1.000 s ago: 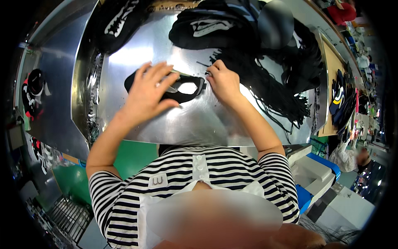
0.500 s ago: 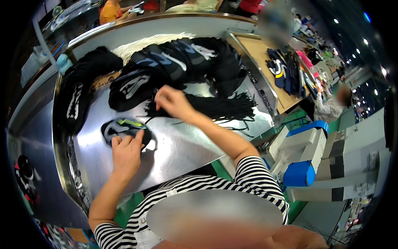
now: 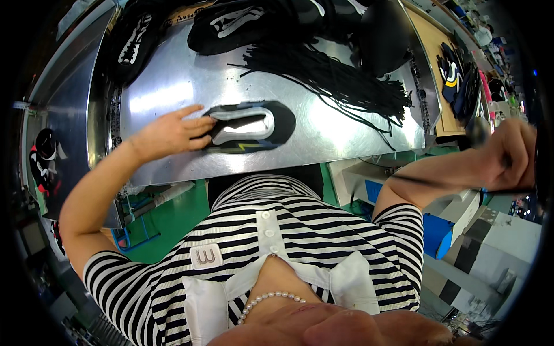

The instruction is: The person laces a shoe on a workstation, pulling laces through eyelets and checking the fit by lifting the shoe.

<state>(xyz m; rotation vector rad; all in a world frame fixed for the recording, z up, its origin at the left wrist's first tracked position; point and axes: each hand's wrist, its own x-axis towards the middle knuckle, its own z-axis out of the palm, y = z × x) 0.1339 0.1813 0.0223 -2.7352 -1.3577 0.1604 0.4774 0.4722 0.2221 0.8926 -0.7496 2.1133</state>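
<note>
A black shoe upper with a grey-lined opening and a yellow-green mark lies on the metal tabletop in front of me. My left hand rests at its left end, fingers stretched out and apart, the tips touching its edge. Far out to the right, my right hand is raised and closed on a thin black shoelace, which trails left across my forearm, partly blurred. A loose bundle of black shoelaces lies on the table beyond the upper.
More black uppers are piled at the table's far side, and a stack of uppers runs along the left. The metal table has raised sides. To the right, a brown board carries dark pieces; a white-and-blue machine stands below.
My right hand has gone from the lace bundle far out to the right with a shoelace. The upper now lies turned with its opening visible, my left hand at its end. The view has tilted down.
</note>
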